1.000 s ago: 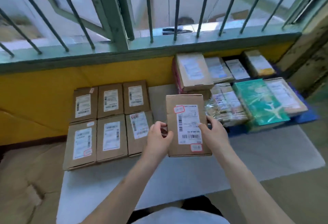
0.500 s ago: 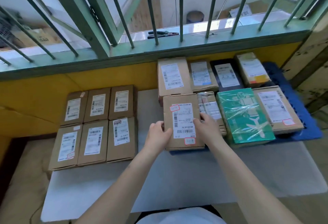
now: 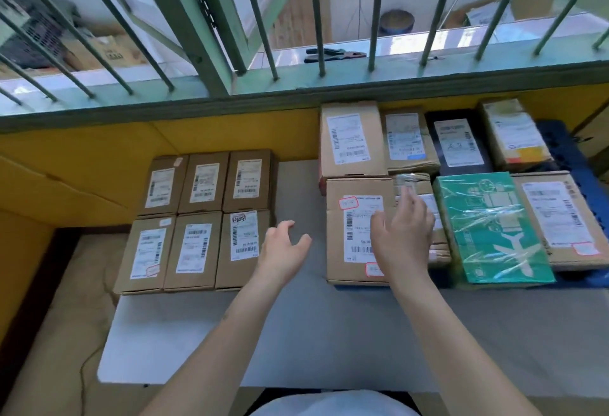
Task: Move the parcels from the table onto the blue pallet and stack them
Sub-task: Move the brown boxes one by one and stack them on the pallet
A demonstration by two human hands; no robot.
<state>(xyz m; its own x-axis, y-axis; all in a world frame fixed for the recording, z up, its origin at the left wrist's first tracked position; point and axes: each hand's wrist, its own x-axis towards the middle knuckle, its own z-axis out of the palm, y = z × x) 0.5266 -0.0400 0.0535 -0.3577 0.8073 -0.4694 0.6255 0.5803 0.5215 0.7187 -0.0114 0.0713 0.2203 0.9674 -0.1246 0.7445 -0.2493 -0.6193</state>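
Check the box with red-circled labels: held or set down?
Set down. The box lies flat by the green parcel; the left hand is clear of it, right hand open above it.

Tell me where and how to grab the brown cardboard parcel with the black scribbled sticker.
Take the brown cardboard parcel with the black scribbled sticker by its near short end and exposed right long side, coming from the right. It lies flat, and its left side sits tight against a neighbouring box, leaving no room there for fingers.

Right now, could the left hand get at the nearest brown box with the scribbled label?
Probably yes. The left hand hovers open just beside that box, with only bare table between them.
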